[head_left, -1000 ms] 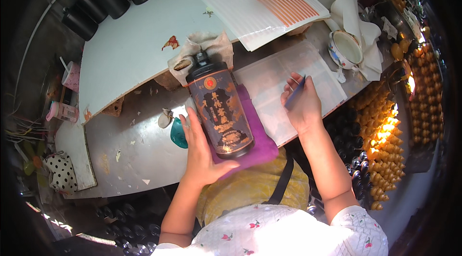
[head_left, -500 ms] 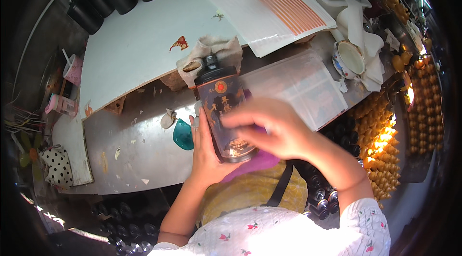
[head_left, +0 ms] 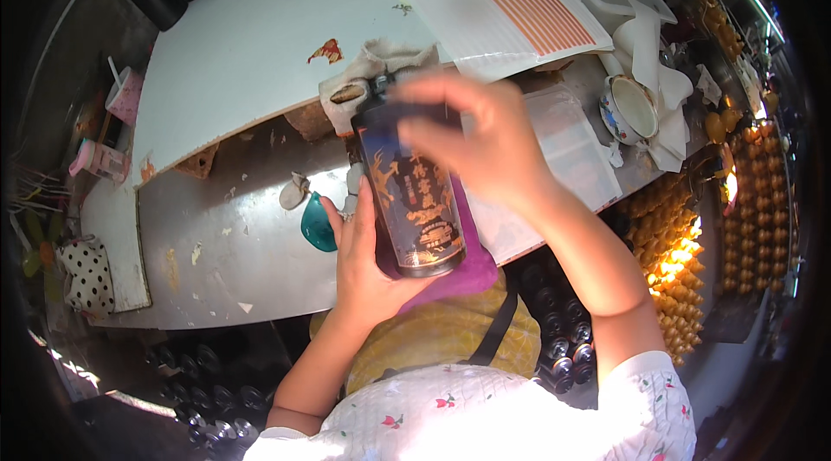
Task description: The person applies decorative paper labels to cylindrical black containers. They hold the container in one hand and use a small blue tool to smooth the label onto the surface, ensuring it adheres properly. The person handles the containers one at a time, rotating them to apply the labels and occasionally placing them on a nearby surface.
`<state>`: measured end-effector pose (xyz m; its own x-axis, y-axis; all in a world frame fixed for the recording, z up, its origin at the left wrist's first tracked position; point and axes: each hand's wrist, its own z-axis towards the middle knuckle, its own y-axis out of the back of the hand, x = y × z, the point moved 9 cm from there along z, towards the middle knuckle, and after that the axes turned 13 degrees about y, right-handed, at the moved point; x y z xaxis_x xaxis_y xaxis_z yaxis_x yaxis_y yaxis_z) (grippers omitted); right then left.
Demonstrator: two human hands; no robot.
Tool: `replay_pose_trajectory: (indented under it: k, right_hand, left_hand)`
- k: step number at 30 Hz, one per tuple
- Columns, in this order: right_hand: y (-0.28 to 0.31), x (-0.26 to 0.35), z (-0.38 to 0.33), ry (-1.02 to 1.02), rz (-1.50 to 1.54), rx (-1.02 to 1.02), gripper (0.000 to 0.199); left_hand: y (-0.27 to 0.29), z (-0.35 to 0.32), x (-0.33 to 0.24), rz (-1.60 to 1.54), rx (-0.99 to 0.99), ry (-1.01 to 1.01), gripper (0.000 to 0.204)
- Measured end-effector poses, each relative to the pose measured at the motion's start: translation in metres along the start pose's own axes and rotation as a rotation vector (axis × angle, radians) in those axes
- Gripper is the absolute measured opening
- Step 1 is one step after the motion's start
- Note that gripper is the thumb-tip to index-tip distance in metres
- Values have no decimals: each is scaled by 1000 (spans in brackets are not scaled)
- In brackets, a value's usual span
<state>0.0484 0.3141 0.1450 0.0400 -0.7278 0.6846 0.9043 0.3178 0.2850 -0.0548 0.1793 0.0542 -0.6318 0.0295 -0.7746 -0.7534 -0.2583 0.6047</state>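
Stretching ahead of both hands and off to their left, the table (head_left: 208, 240) carries a sheaf of pale sheets with orange stripes (head_left: 502, 6), well ahead of the right hand (head_left: 485, 141). A dark bottle (head_left: 415, 223) lies between the two hands, its neck end pointing away from the person. The left hand (head_left: 357, 245) is wrapped around its lower left side, fingers along the wall and thumb by the base. The right hand is over the neck end, fingers bent and blurred; whether they pinch anything cannot be told. A purple cloth (head_left: 474, 245) shows just right of the bottle, below the right hand. Farther right of that hand stands a white bowl (head_left: 636, 106) with a floral outside. Just left of the left hand's fingers is a teal piece (head_left: 318, 223). Smallest is the bottle's copper-gold printing: a vertical column of characters, ornamental figures beside it and a rounded emblem near the base, nearest the left hand.
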Motion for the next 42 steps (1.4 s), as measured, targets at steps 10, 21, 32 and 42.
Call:
replay_pose_trajectory:
  k: [10,21,32,42]
  right_hand:
    - [-41,54,-18,276,-228,544,20]
    - [-62,88,-32,446,-263,709,22]
    - [-33,89,-58,342,-287,457,28]
    - [-13,26,-103,-454,314,-218,22]
  left_hand:
    - [1,-20,11,-323,-183,21,154]
    - [1,-20,16,-389,-233,-77,153]
    - [7,-18,12,-341,-279,-6,144]
    - [3,-7,8,14,27,-20,129]
